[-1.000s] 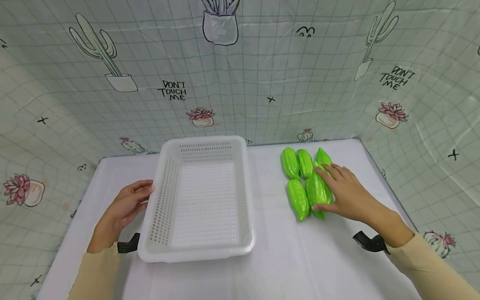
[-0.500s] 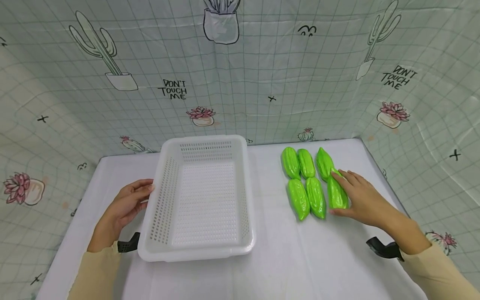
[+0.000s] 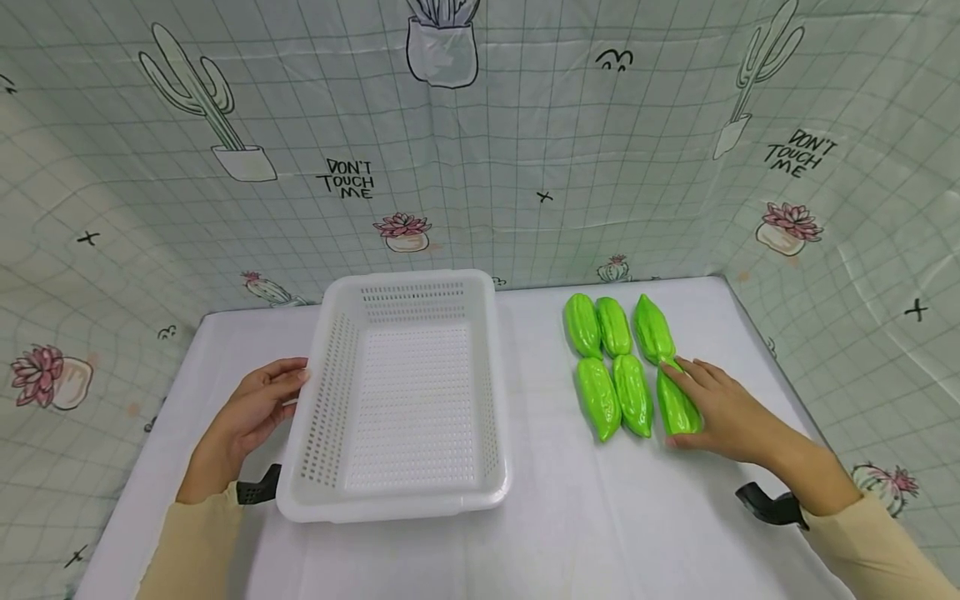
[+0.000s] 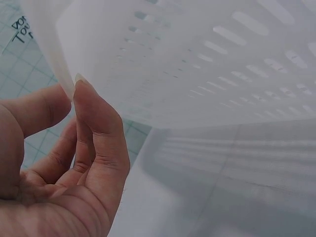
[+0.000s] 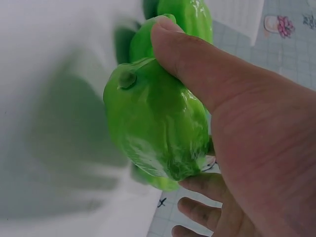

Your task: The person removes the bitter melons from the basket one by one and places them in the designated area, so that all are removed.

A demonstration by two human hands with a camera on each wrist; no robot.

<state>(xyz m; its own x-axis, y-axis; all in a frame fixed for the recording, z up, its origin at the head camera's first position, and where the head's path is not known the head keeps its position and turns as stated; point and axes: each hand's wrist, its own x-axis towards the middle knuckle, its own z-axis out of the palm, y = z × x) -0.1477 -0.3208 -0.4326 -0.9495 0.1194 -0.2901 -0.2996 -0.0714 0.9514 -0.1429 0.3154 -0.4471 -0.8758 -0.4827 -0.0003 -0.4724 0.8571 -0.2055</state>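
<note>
My left hand (image 3: 255,408) pinches the left rim of a white perforated plastic basket (image 3: 397,507) between thumb and fingers. In the left wrist view, the fingertips meet the thin edge of the basket (image 4: 173,94). On the right, my right hand (image 3: 723,412) holds a glossy green ridged fruit (image 3: 677,404), pointed at one end in the head view. Thumb and index finger lie on opposite sides of this fruit (image 5: 153,123) in the right wrist view. Just behind it, another green fruit (image 3: 654,329) lies almost end to end with it.
Two columns of similar fruits stand to its left, including a front one (image 3: 597,398) and a back one (image 3: 582,325). A white-covered table (image 3: 555,517) carries everything. Printed cloth (image 3: 480,150) rises behind and along both sides.
My right hand has shifted the held fruit rightward from over the middle column, then slightly toward me, into line with the rear right fruit. The left hand and basket have stayed put.
</note>
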